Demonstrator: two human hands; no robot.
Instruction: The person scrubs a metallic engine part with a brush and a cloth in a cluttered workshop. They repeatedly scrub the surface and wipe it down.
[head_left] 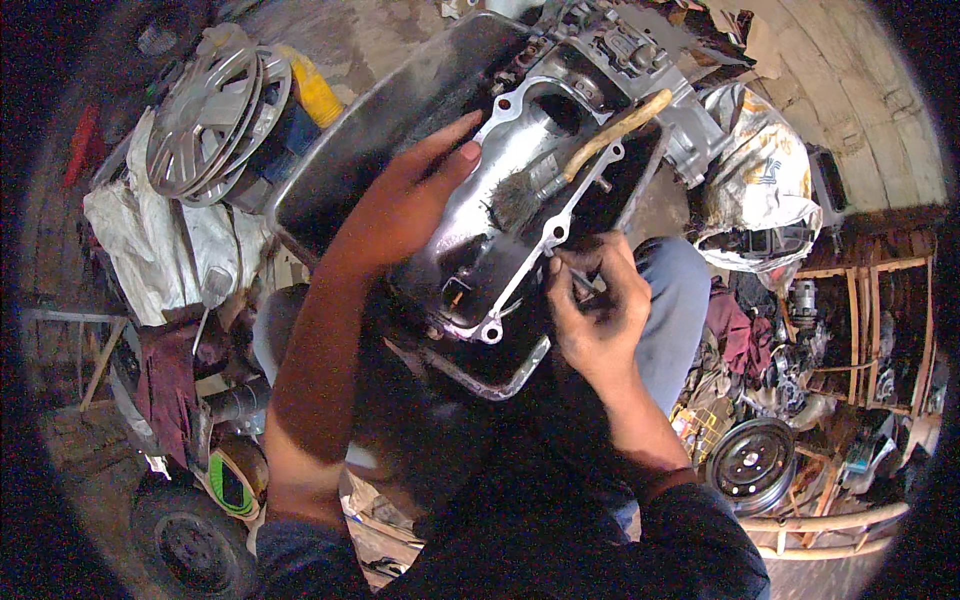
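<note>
A shiny metal engine casing (465, 205) with a bolt-holed rim lies tilted across a dark basin (345, 165). My left hand (405, 205) rests against the casing's left side, its visible fingers stretched toward the rim. Beside the right rim, close to a bolt hole, my right hand (605, 310) is closed in a pinch. A small dark piece shows between its fingers, too hidden to name. Inside the casing lies a brush (610, 135) with a pale wooden handle and dark, dirty bristles. The handle crosses over the right rim.
Silver wheel covers (205, 120) are stacked at the far left, near a yellow container (312, 88). More engine parts (640, 60) adjoin the casing's far end. A white sack (757, 165) stands at the right, with a wheel rim (750, 460) lower down. A tyre (190, 540) lies at the lower left.
</note>
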